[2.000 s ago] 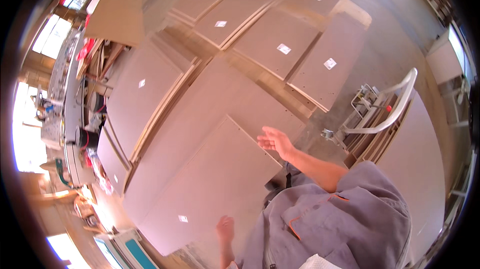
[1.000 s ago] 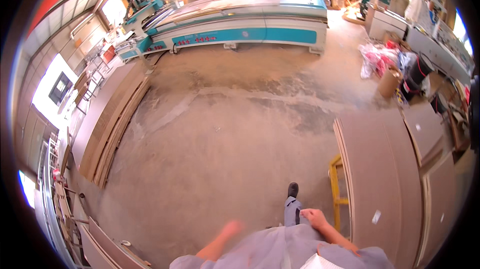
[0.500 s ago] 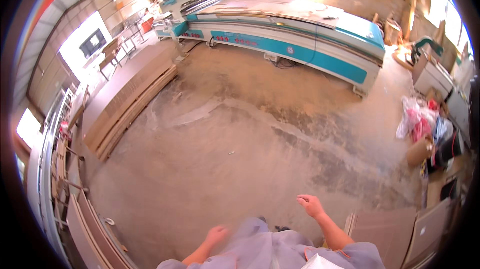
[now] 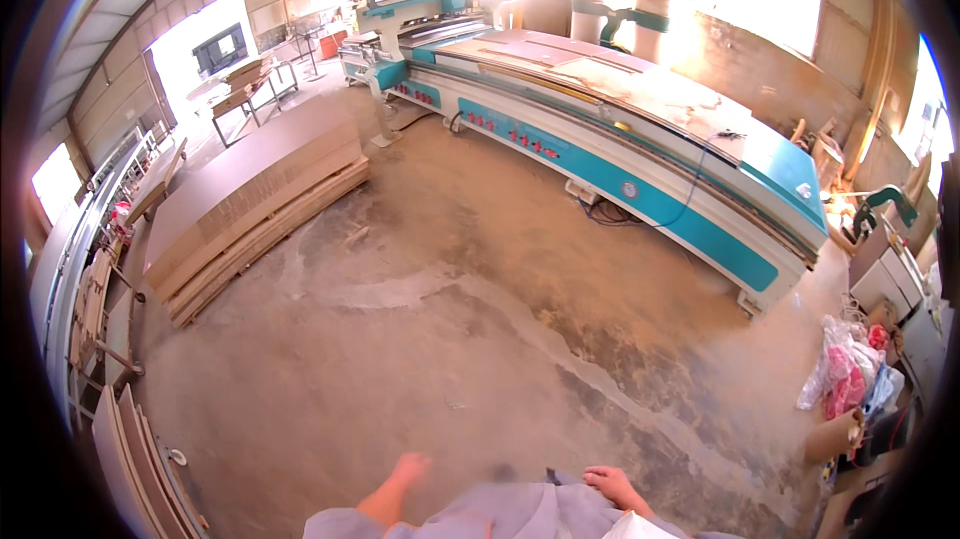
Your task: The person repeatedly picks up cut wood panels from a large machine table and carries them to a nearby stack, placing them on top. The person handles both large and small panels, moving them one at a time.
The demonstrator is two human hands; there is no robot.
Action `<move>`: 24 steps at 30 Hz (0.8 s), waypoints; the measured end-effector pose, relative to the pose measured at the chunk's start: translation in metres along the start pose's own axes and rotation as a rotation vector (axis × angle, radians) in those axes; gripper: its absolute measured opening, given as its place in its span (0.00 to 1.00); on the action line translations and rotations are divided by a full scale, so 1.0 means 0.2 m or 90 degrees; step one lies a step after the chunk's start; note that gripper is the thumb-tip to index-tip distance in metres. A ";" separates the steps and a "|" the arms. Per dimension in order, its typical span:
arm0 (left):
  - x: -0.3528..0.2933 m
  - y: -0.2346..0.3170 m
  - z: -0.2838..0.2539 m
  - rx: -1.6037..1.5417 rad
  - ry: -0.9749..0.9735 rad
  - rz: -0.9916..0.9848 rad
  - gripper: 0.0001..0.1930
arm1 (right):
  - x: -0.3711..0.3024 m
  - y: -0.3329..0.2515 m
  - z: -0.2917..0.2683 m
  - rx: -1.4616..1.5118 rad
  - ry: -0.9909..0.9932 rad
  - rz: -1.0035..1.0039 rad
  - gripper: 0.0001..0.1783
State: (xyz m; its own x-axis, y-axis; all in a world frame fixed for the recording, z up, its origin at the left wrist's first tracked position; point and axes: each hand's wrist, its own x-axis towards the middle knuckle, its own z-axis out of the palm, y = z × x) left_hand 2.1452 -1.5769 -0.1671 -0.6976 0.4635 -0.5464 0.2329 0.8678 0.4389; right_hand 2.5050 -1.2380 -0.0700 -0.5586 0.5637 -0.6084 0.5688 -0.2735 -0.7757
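Note:
My left hand [image 4: 408, 469] hangs low in front of my body, over the bare concrete floor [image 4: 330, 379]. Motion smears its fingers, so I cannot make out how they are held. My right hand [image 4: 610, 484] is at the lower edge, close to my grey work clothes [image 4: 510, 511]. Its fingers are loosely curled in, and nothing shows in them. Neither hand touches any object that I can see. A dark shoe tip [image 4: 552, 476] peeks out between the hands.
Ahead stands a long white and teal cutting machine [image 4: 600, 174] with boards on its bed. A low stack of brown panels [image 4: 260, 189] lies left; panels [image 4: 140, 469] lean nearer. At right are plastic bags [image 4: 845, 374] and a cardboard roll [image 4: 833, 436]. Dust coats the floor.
The view has tilted up and turned, showing more of the machine and windows. My right hand has come lower and nearer my body; the panels at lower right have left the picture.

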 end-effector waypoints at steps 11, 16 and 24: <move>1.30 0.70 -0.36 -0.038 0.087 0.224 0.21 | 1.63 -0.84 -0.13 0.124 -0.037 0.063 0.12; 1.24 0.98 -0.77 -0.091 -0.070 -0.018 0.21 | 2.44 -1.62 -0.16 -0.018 -0.105 -0.172 0.12; 2.05 0.94 -0.92 -0.118 -0.064 -0.188 0.14 | 3.45 -2.90 -0.11 -0.168 -0.107 -0.346 0.15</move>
State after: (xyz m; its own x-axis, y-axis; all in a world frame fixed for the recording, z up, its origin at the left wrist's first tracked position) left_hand 1.7784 -1.2558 -0.1779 -0.6438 0.2213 -0.7325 -0.1014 0.9241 0.3684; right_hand 1.8023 -0.6737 -0.0369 -0.8852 0.4319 -0.1726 0.2940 0.2319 -0.9273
